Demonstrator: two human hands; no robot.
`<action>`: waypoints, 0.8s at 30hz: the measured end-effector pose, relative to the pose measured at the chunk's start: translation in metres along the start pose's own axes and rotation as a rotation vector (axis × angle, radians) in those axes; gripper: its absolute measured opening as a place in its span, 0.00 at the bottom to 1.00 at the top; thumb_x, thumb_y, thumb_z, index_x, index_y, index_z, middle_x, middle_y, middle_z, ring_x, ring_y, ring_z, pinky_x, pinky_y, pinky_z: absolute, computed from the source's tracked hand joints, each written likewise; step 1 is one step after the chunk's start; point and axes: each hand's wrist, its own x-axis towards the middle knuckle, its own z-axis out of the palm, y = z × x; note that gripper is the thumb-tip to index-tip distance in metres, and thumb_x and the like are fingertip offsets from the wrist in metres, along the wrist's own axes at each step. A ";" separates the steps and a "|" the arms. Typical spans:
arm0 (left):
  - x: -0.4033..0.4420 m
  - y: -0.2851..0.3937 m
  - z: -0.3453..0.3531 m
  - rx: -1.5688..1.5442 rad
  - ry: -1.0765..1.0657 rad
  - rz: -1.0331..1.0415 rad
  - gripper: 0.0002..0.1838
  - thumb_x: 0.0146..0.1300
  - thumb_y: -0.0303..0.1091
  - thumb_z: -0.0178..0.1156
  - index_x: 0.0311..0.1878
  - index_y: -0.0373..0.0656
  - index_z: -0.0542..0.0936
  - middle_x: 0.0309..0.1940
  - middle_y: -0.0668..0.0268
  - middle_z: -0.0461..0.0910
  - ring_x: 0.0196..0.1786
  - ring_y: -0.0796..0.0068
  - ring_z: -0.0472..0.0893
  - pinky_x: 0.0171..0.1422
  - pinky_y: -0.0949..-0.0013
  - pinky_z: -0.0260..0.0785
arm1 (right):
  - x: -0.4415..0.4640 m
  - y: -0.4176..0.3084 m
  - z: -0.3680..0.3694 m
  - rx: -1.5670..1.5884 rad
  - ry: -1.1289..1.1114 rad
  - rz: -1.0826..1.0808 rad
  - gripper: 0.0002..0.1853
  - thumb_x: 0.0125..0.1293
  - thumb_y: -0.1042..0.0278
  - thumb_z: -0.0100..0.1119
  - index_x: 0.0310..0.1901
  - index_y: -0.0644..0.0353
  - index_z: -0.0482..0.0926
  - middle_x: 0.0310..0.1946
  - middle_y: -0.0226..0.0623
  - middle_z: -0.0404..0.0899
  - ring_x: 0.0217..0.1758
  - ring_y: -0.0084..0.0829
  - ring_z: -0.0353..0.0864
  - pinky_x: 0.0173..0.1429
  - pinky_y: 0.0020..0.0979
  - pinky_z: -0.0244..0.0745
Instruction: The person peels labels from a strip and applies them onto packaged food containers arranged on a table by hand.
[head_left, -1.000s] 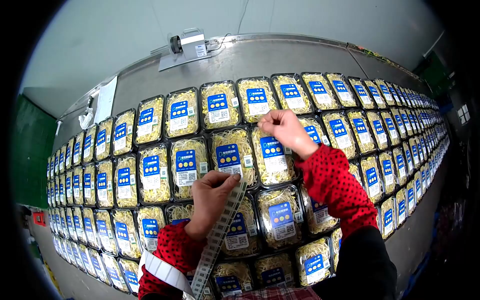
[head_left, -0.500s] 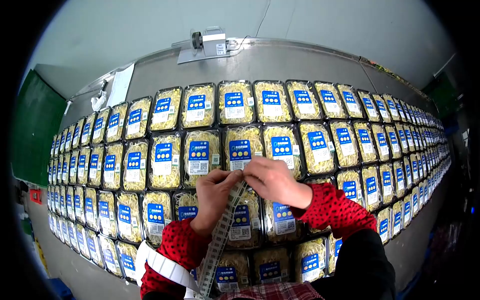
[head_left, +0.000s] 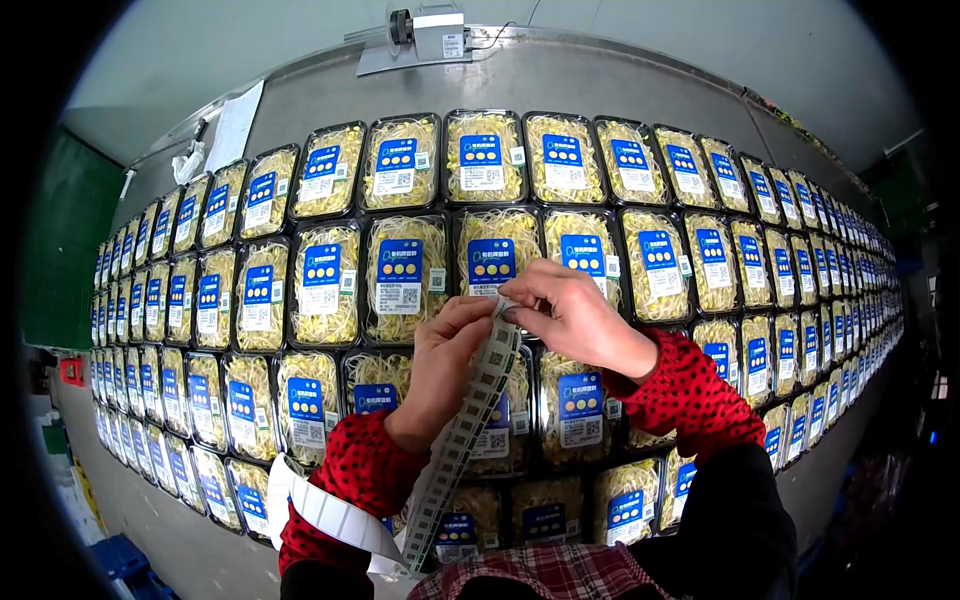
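Note:
My left hand (head_left: pixel 442 372) pinches the upper end of a long strip of small square QR-code stickers (head_left: pixel 462 440). The strip hangs down past my left wrist toward my body. My right hand (head_left: pixel 578 318) meets the left at the strip's top, its thumb and forefinger pressed together there; whether a single sticker has come loose is too small to tell. Below and around both hands lie clear-lidded black trays of bean sprouts (head_left: pixel 397 280) with blue and white labels. Around my left forearm hangs a band of blank white labels (head_left: pixel 340 518).
Rows of packed trays cover much of the metal table (head_left: pixel 330 92). A small grey machine (head_left: pixel 438 38) stands at the back, with a cable. White paper (head_left: pixel 235 125) and a crumpled plastic piece (head_left: pixel 188 163) lie back left. A blue crate (head_left: pixel 125 565) sits at lower left.
The view has tipped down and come closer to the trays. My hands stay together at the strip's top, which now shows more between the fingers of both hands.

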 end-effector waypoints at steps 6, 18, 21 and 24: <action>-0.004 -0.006 -0.003 0.065 -0.007 0.029 0.12 0.65 0.22 0.57 0.51 0.31 0.81 0.42 0.70 0.79 0.43 0.82 0.78 0.49 0.78 0.70 | -0.009 -0.007 0.009 -0.153 0.124 -0.071 0.06 0.55 0.74 0.65 0.35 0.62 0.80 0.30 0.40 0.78 0.31 0.44 0.80 0.33 0.38 0.75; -0.005 0.003 0.003 0.033 0.014 -0.192 0.14 0.61 0.23 0.62 0.51 0.30 0.80 0.38 0.63 0.84 0.36 0.80 0.81 0.42 0.76 0.73 | 0.045 0.092 -0.065 0.215 0.420 0.286 0.04 0.62 0.74 0.60 0.31 0.63 0.79 0.28 0.29 0.80 0.34 0.19 0.75 0.40 0.23 0.71; -0.005 0.003 0.005 0.065 0.026 -0.212 0.11 0.61 0.23 0.62 0.47 0.31 0.82 0.36 0.63 0.85 0.33 0.81 0.81 0.38 0.76 0.73 | 0.073 0.164 -0.103 0.151 0.431 0.595 0.07 0.57 0.71 0.64 0.26 0.63 0.78 0.21 0.26 0.74 0.24 0.23 0.70 0.31 0.30 0.67; -0.004 0.002 0.005 0.027 0.006 -0.224 0.10 0.61 0.22 0.62 0.46 0.33 0.82 0.36 0.64 0.85 0.34 0.81 0.81 0.39 0.76 0.73 | 0.089 0.208 -0.102 -0.352 0.428 0.625 0.10 0.51 0.65 0.67 0.28 0.63 0.82 0.26 0.41 0.81 0.31 0.39 0.81 0.37 0.38 0.74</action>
